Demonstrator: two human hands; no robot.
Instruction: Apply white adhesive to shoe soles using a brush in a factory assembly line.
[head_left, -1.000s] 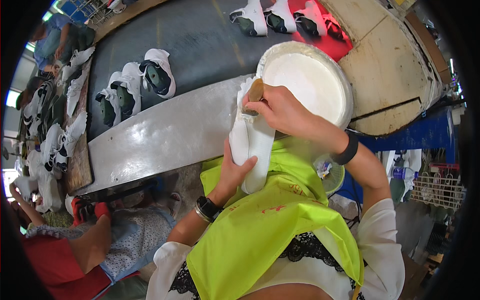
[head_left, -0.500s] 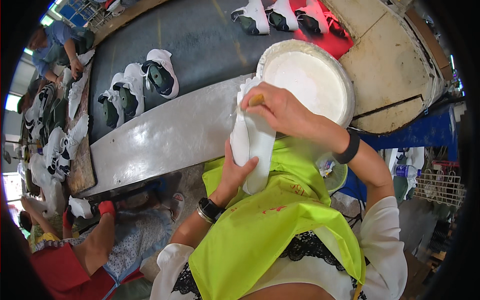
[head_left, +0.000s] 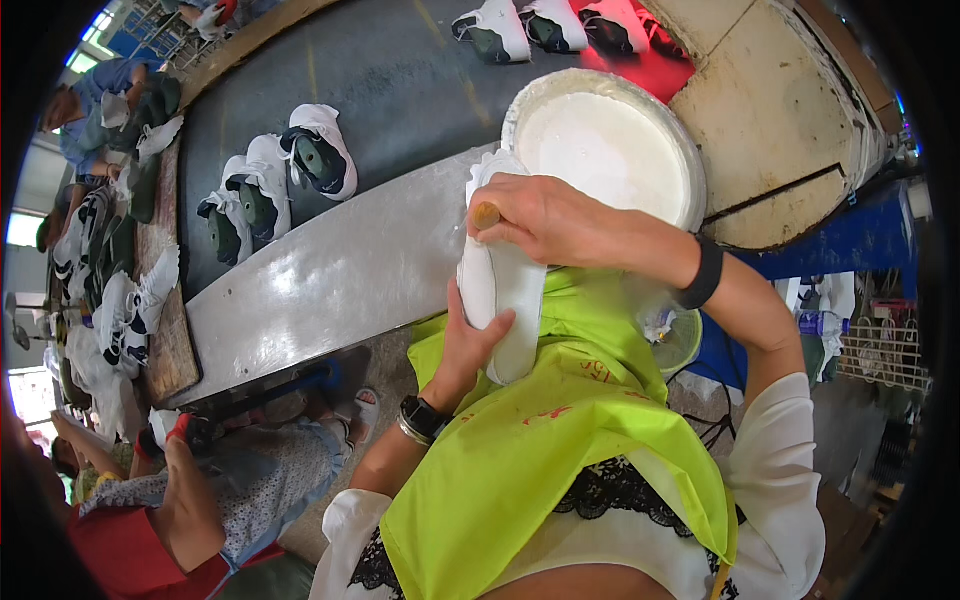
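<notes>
A white shoe point(head_left: 515, 320) is held bottom up over my lap, its pale sole facing me. My left hand point(head_left: 475, 345) is closed round its near part, thumb along the sole edge. My right hand point(head_left: 545, 218) grips a tool with a round wooden handle point(head_left: 486, 215) against the shoe's far left side. The tool's working end is hidden behind my fingers. Just beyond my right hand stands a round tub point(head_left: 690, 150) of white liquid, its rim smeared white.
Several white shoes point(head_left: 320, 150) with dark insides stand on the dark conveyor belt point(head_left: 390, 75). A metal ledge point(head_left: 330, 270) runs along its near side. At left, a person's red-gloved hand point(head_left: 180, 428) holds a shoe. A small bin point(head_left: 682, 345) sits right of my apron.
My right hand has shifted slightly left and down along the shoe, and the handle end now points more toward me. My left hand keeps its hold.
</notes>
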